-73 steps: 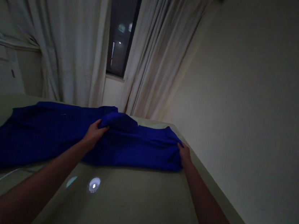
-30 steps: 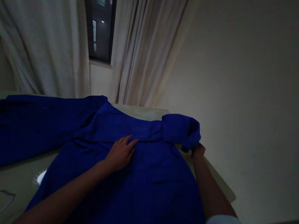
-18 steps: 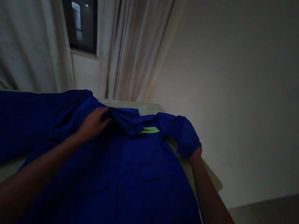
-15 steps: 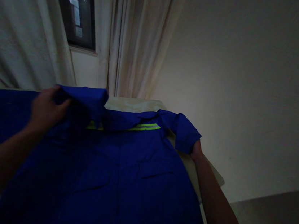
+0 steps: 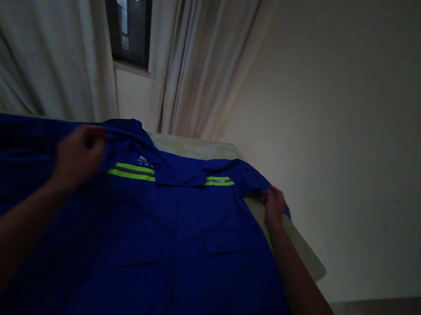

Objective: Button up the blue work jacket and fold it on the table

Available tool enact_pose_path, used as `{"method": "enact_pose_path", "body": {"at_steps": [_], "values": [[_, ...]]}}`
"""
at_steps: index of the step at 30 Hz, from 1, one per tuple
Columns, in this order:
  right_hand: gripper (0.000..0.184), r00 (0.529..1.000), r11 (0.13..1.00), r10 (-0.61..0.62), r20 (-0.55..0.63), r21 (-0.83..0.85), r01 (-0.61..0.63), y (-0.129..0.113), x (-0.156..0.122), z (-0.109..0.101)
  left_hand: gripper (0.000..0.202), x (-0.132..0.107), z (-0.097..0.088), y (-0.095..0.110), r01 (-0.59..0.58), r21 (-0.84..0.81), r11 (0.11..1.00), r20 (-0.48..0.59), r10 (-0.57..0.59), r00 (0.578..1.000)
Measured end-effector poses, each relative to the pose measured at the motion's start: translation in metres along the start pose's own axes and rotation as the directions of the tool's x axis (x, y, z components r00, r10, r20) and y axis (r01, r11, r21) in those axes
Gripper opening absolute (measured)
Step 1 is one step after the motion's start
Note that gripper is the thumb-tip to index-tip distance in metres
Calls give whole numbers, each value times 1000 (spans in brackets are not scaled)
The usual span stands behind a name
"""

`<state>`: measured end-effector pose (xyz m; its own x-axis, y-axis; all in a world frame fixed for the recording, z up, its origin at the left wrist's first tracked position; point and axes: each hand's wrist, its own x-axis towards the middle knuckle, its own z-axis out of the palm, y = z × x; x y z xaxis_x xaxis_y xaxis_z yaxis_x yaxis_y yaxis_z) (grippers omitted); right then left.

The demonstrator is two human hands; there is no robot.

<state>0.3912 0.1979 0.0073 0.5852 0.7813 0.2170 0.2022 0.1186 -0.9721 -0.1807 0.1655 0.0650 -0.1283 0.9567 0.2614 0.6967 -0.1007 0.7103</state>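
A blue work jacket (image 5: pixel 191 221) lies spread over a pale table, with a yellow-green reflective stripe (image 5: pixel 134 171) across its chest on both sides of the collar flap. Small white lettering shows above the left part of the stripe. My left hand (image 5: pixel 80 154), slightly blurred, pinches the jacket's fabric near the shoulder on the left. On the right, my right hand (image 5: pixel 274 206) has its fingers closed on the jacket's sleeve, which hangs toward the table edge. Two pocket flaps show lower on the front.
The pale tabletop (image 5: pixel 196 147) shows behind the jacket, and its right corner (image 5: pixel 312 267) sticks out past my right forearm. Beige curtains (image 5: pixel 210 60) and a dark window (image 5: pixel 130 15) stand behind. A plain wall (image 5: pixel 344 133) rises at the right.
The raised fabric in my left hand has come down and spread leftward, uncovering the stripe and lettering. My right hand has shifted from the cuff end to higher on the sleeve.
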Motion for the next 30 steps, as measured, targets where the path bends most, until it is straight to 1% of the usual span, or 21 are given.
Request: {"method": "enact_pose_path", "body": {"at_steps": [1,2,3,4,6,7,8,10,12,14,16,18,19,20,21,22,24,25,26,28,30], "values": [[42,976,989,-63,208,-120,89,0,-11,23,55,1,22,6,8,92,996,-25,-5,1000],[45,929,972,-89,360,-173,160,-1,-22,48,63,2,46,12,-2,136,991,8,1,1000],[51,866,949,-116,486,-203,241,-3,-32,72,72,3,70,19,-25,181,983,52,15,999],[60,752,889,-157,640,-239,390,-4,-41,96,77,4,92,25,-53,244,968,99,30,995],[72,545,736,-157,824,-271,621,-8,-54,135,66,7,121,31,-100,288,952,154,57,986],[70,480,665,-128,868,-284,691,-11,-57,150,52,9,127,32,-113,290,950,160,68,985],[63,458,625,-101,883,-302,720,-13,-57,162,37,12,129,31,-116,273,955,156,75,985],[41,481,617,-83,873,-334,713,-21,-48,182,24,22,124,29,-107,233,967,145,74,987],[29,520,654,-115,846,-330,680,-32,-27,199,26,39,113,30,-81,163,983,123,61,990],[33,567,691,-168,806,-314,651,-47,-2,218,31,61,104,38,-70,71,995,87,63,994],[44,664,808,-249,705,-227,544,-63,20,237,41,81,98,50,-77,-101,992,2,77,997],[57,763,913,-291,577,-70,402,-74,29,245,57,92,94,59,-109,-346,932,-106,76,991],[62,782,933,-293,550,-15,359,-77,27,242,63,90,93,61,-125,-432,893,-138,71,988],[64,769,936,-291,569,1,353,-77,21,233,67,82,91,60,-130,-464,876,-134,76,988],[63,719,921,-285,634,-26,388,-76,10,218,66,69,90,56,-128,-427,895,-91,98,991],[62,645,893,-271,715,-65,446,-72,-6,196,63,50,89,50,-130,-318,939,-11,134,991],[59,476,815,-209,854,-117,567,-61,-49,140,60,-2,86,29,-189,-25,982,179,190,965],[60,422,772,-174,890,-143,620,-55,-74,108,63,-31,83,16,-242,102,965,247,212,946],[62,399,734,-136,907,-178,656,-49,-100,76,65,-61,81,3,-294,199,935,276,234,932],[71,399,659,-57,915,-266,704,-38,-148,20,69,-113,76,-22,-347,328,879,274,263,925],[76,408,587,9,913,-335,737,-28,-181,-19,71,-149,73,-39,-362,391,847,283,263,922]]}}
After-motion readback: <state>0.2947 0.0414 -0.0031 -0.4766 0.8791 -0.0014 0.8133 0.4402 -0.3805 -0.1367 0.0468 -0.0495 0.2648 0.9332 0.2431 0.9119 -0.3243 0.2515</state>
